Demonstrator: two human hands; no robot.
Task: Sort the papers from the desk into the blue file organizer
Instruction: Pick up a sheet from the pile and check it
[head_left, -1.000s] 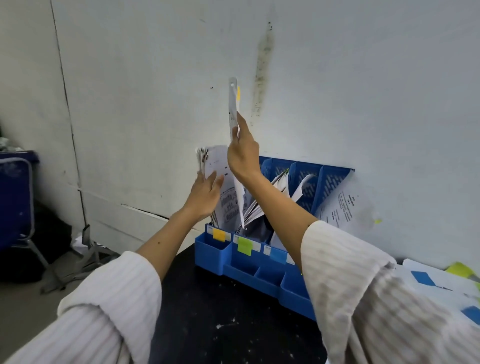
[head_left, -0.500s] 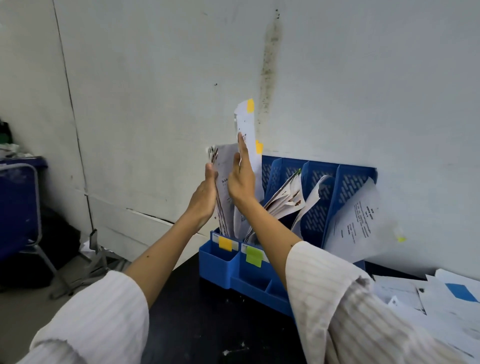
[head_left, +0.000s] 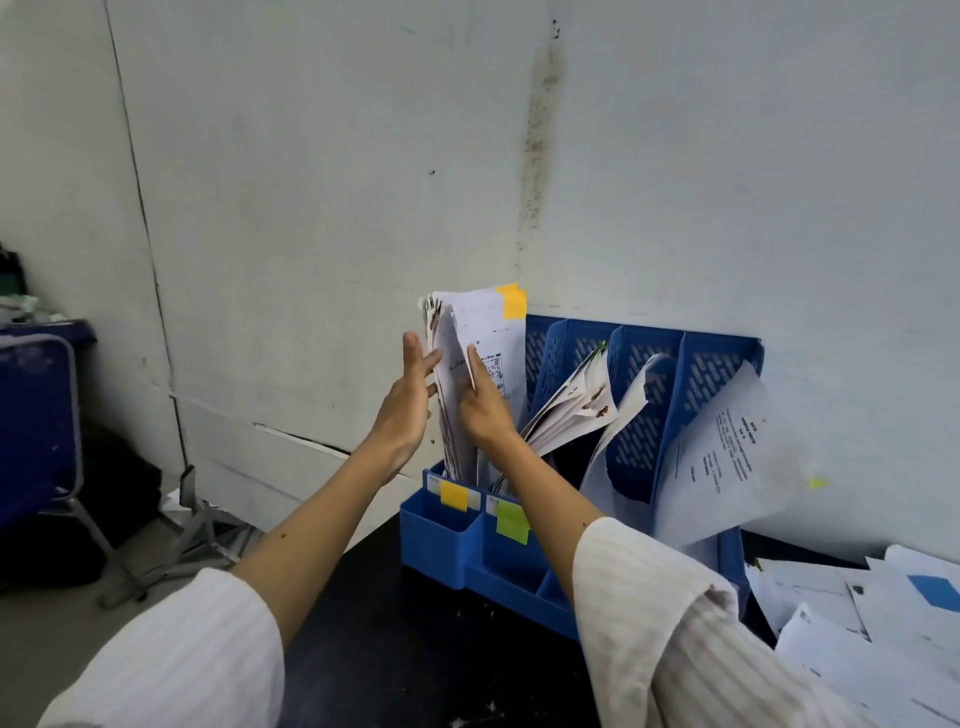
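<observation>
A blue file organizer (head_left: 701, 364) stands on the black desk against the white wall, with several upright slots. Its leftmost slot holds a stack of white papers (head_left: 452, 374). A sheet with a yellow sticky tab (head_left: 493, 338) stands in that slot behind the stack. My left hand (head_left: 405, 405) touches the stack's left side with straight fingers. My right hand (head_left: 483, 410) presses flat against the sheet from the right, fingers straight. Yellow and green sticky labels mark the front pockets of the organizer.
Other slots hold leaning papers (head_left: 571, 410), and one printed sheet (head_left: 727, 457) hangs out of the rightmost slot. Loose papers (head_left: 857, 623) with blue tabs lie on the desk at right. A blue chair (head_left: 36, 431) stands at left on the floor.
The sheet with the yellow tab has come down from above the organizer into the leftmost slot. My right hand moved down with it and now lies flat against it.
</observation>
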